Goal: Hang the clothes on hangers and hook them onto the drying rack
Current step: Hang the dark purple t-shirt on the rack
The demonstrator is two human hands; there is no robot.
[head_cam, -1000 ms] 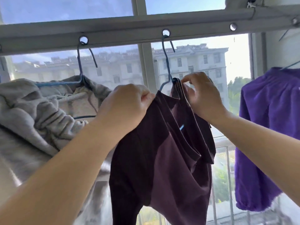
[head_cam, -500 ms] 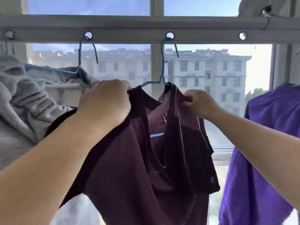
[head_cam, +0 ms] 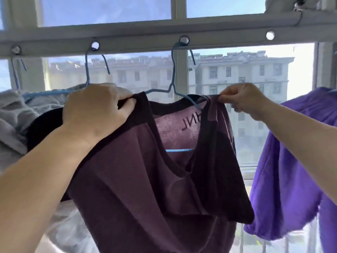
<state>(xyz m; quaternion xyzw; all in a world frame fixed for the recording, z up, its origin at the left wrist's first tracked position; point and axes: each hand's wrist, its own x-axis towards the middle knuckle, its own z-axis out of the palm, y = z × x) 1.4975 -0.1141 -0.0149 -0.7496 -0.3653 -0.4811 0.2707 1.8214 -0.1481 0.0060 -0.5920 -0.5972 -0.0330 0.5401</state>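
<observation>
Bright daylight from the far window (head_cam: 237,99), blown out to white at far right. Backlit maroon shirt (head_cam: 145,179) glowing through thin cloth. Bowed lines from wide-angle distortion; slight softness at edges.

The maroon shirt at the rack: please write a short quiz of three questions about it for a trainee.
1. True or false: the blue hanger under the maroon shirt is hooked into a hole of the rack bar.
2. What does the right hand pinch? A) hanger hook B) shirt fabric C) purple garment
3. Which garment hangs behind the left hand?

Key: 1 true; 2 B; 3 the grey garment.
</observation>
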